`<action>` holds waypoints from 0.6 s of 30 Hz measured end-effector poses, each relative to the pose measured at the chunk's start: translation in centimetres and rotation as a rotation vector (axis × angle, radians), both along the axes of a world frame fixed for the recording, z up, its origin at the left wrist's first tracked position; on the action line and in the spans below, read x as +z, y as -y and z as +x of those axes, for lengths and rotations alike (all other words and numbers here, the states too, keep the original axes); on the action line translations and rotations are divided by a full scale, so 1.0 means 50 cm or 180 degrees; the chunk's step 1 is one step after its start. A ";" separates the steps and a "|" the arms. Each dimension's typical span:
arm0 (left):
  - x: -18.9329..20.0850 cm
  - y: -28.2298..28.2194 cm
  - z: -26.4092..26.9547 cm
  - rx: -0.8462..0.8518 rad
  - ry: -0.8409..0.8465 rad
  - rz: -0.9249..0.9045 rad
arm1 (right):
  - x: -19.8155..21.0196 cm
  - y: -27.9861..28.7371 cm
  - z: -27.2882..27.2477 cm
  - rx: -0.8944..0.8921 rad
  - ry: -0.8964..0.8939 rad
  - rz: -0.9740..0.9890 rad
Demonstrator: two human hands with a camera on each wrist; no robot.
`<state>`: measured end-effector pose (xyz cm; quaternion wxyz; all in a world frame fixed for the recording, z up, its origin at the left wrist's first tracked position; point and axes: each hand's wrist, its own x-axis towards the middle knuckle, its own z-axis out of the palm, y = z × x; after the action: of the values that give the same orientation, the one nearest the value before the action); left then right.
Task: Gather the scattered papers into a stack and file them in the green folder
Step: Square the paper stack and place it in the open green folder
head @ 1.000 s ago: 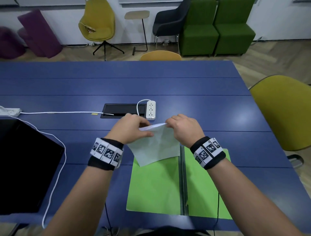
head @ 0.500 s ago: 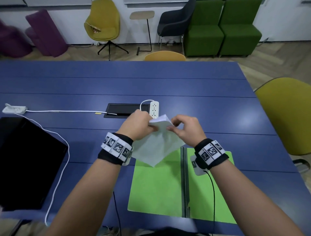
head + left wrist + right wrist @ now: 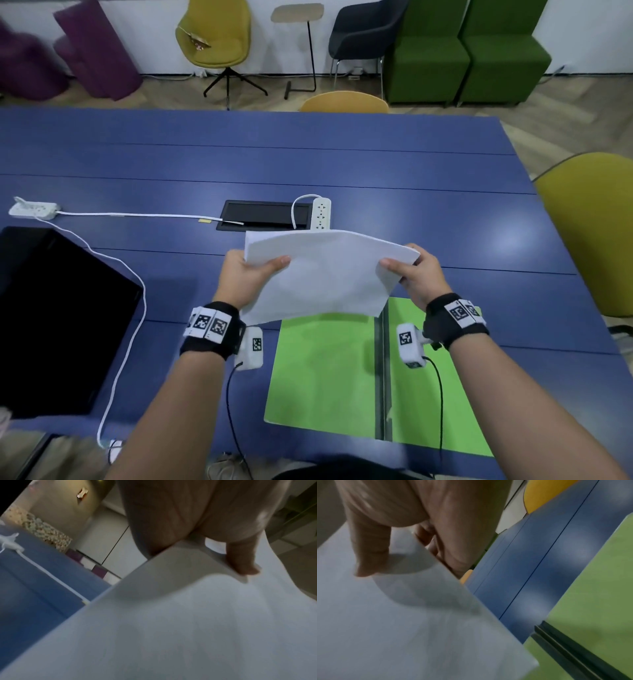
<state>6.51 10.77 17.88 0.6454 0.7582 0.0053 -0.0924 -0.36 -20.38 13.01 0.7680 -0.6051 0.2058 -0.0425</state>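
White stack of papers [image 3: 322, 274], held in the air at the centre of the head view, its lower edge overlapping the top of the green folder [image 3: 325, 373], which lies open on the blue table [image 3: 411, 164] at lower centre with its dark spine running vertically. The left hand [image 3: 246, 277] grasps the stack's left edge, thumb on top and fingers beneath; the right hand [image 3: 416, 274] grasps the right edge in the same manner. In both wrist views a thumb presses on the sheet surface. A white power strip [image 3: 321, 213] appears just above the papers, beside a black cable hatch [image 3: 265, 215]. A second power strip [image 3: 34, 209] and a black laptop [image 3: 58, 318] occupy the left of the frame.
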 end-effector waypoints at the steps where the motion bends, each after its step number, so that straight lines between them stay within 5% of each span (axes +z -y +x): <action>1: -0.021 0.005 -0.008 0.0154 -0.0038 0.0006 | -0.007 -0.009 0.001 0.0131 -0.0050 0.0008; 7: -0.117 0.012 -0.039 0.1050 -0.0088 -0.0077 | -0.022 -0.074 0.013 0.0300 -0.0136 -0.1509; 12: -0.141 0.003 -0.074 0.1062 -0.0253 -0.0273 | -0.034 -0.099 -0.008 -0.0004 0.0120 -0.1298; 18: -0.219 -0.021 -0.090 0.0819 -0.0902 -0.0048 | -0.108 -0.097 -0.047 0.0297 -0.0674 -0.1179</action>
<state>1.99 11.83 6.94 0.6504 0.7258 0.1924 -0.1150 -2.73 -15.55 7.63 0.6189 -0.7457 0.2458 0.0198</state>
